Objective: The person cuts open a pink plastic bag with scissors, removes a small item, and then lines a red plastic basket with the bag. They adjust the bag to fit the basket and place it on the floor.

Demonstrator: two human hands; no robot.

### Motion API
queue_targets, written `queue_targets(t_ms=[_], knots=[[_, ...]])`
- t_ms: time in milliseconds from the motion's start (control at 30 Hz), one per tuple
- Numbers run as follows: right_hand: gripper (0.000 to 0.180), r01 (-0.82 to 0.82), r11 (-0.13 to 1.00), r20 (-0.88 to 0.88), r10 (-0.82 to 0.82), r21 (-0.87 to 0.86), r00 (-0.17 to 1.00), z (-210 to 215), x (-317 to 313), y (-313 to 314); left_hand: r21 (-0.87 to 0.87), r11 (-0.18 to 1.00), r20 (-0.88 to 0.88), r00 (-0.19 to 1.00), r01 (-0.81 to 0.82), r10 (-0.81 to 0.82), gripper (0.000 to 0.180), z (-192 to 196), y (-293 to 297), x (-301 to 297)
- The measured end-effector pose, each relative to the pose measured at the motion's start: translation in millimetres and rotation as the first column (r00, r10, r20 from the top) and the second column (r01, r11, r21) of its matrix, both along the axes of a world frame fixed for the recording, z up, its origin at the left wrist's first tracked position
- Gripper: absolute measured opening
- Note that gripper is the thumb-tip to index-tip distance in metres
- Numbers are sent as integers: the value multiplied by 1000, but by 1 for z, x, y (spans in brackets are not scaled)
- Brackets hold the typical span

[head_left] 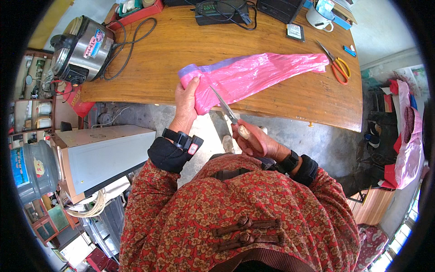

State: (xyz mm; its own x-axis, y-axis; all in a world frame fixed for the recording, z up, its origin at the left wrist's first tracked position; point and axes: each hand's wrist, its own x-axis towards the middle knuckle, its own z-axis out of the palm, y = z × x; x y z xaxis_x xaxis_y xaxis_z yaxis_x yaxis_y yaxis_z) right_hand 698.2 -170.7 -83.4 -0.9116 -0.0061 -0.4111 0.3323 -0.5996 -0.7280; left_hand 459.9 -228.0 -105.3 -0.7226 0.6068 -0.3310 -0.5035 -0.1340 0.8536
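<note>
My left hand (pixel 186 102) grips the near end of a pink bag (pixel 253 75) lying across the wooden table (pixel 158 59), while my right hand (pixel 253 140) is closed around scissors (pixel 226 109), blades open against the bag's lower edge; orange-handled scissors (pixel 337 65) lie beside its far end

A curved wooden surface (pixel 290 97) stands on a grey concrete floor (pixel 312 140) in daylight. A steel cooker (pixel 81 47) sits at its left end, a white cabinet (pixel 104 156) below, shelves (pixel 31 97) at far left, a window (pixel 398 240) at lower right.
</note>
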Motion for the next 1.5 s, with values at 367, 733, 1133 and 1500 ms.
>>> queue_targets(t_ms=[367,733,1133,1500], knots=[[49,192,941,57,-183,-279,981,0,-22,-4,-20,1000,-25,1000,7,-7,29,-2,-1,0],[49,92,995,-147,-86,36,985,7,-40,2,-14,999,-44,998,35,-35,24,-1,0,2],[50,65,982,-1,-66,-179,998,-5,-47,-3,-22,998,-64,996,55,-56,25,-7,-2,0],[55,113,981,-44,-121,-159,992,3,-70,5,-68,992,-96,989,109,-115,25,-2,-2,2]])
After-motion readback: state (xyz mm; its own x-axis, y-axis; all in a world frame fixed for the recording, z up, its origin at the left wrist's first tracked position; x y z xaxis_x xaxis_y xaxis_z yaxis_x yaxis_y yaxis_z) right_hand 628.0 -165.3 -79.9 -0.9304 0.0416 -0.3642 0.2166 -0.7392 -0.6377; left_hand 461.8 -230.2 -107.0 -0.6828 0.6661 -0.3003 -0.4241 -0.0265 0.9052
